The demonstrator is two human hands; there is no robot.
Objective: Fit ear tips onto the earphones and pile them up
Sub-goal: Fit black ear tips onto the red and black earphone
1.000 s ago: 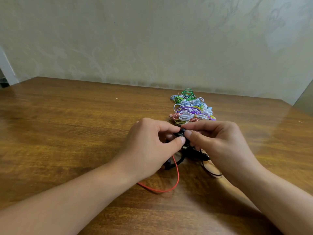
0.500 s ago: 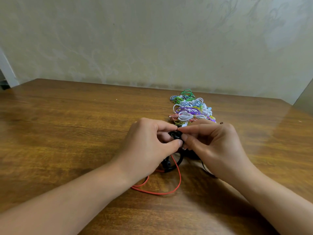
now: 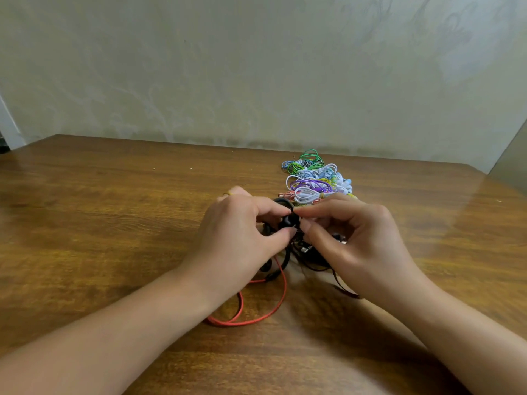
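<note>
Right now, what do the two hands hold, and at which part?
Both hands pinch one black earbud: the left hand grips its left side with thumb and forefinger, and the right hand pinches its right end. Its red cable hangs loose.

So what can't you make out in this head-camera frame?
- Black earbud: mostly covered by fingertips of left hand and right hand; whether its tip is seated is unclear.
- Black cable bundle: under the right hand.
- Pile of coloured earphones: too small to see ear tips.

Wooden table (image 3: 114, 223), coloured earphone pile (image 3: 313, 181), red cable (image 3: 256, 315)
</note>
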